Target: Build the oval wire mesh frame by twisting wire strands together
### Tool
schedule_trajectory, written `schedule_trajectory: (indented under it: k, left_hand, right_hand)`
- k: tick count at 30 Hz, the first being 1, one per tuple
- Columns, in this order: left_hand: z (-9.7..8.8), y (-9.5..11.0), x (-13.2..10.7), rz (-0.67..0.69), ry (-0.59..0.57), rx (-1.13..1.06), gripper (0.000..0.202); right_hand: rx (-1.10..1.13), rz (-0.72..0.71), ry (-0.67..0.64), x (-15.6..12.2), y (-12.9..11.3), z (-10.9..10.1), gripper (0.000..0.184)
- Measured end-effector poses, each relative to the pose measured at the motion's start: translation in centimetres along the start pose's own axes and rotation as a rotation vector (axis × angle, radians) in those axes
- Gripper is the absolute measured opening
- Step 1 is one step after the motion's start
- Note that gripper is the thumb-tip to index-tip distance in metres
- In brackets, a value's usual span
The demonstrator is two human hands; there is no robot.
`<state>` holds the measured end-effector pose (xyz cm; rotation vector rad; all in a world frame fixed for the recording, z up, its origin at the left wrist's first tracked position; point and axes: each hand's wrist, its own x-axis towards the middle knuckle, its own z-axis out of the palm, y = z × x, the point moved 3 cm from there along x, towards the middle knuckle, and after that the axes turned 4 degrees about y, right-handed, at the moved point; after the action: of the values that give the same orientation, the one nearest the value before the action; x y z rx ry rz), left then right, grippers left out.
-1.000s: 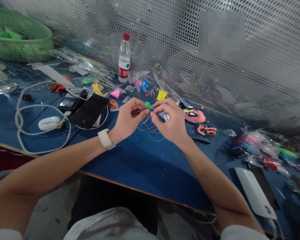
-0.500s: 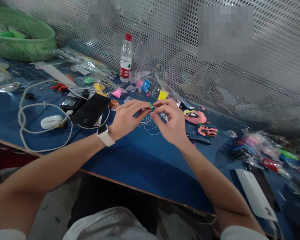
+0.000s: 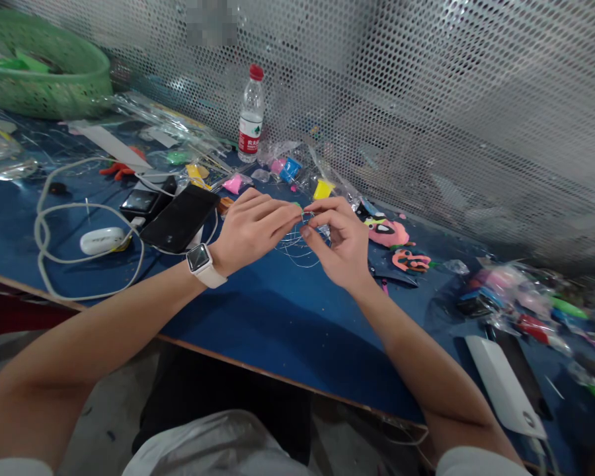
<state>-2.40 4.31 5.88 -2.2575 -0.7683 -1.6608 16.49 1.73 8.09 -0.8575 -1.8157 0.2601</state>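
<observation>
My left hand [image 3: 258, 225] is closed, its fingertips pinching a small green piece [image 3: 296, 205] that is mostly hidden behind them. Close to its right, my right hand [image 3: 341, 241] pinches thin silvery wire [image 3: 306, 217] between thumb and fingers. The two sets of fingertips nearly meet. Below them, loose loops of wire [image 3: 300, 255] lie on the blue table [image 3: 277, 330]. A watch [image 3: 198, 259] with a pale band sits on my left wrist.
A phone [image 3: 181, 218], white cable [image 3: 44, 264] and white mouse-shaped object [image 3: 102, 240] lie left. Behind stand a water bottle [image 3: 251, 116] and green basket [image 3: 74, 86]. Pink clay figures [image 3: 389, 231], bagged coloured pieces [image 3: 506, 284] and a white power bank [image 3: 503, 383] lie right.
My left hand has rolled so that its back and the watch face turn upward. Less of the green piece shows now. The right hand stays almost in place.
</observation>
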Motion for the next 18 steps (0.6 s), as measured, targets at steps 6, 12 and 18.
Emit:
schedule_trajectory:
  k: [6, 12, 18]
  left_hand:
    - [0.14, 0.17, 0.13, -0.040, 0.002, 0.001, 0.014]
    - [0.06, 0.60, 0.09, 0.040, -0.029, -0.003, 0.010]
    - [-0.01, 0.47, 0.12, 0.066, -0.052, 0.036, 0.011]
  right_hand:
    - [0.004, -0.002, 0.005, -0.08, 0.02, -0.01, 0.016]
    - [-0.004, -0.021, 0.005, 0.02, -0.19, -0.08, 0.015]
    - [-0.011, -0.036, 0.015, 0.02, -0.36, -0.06, 0.015]
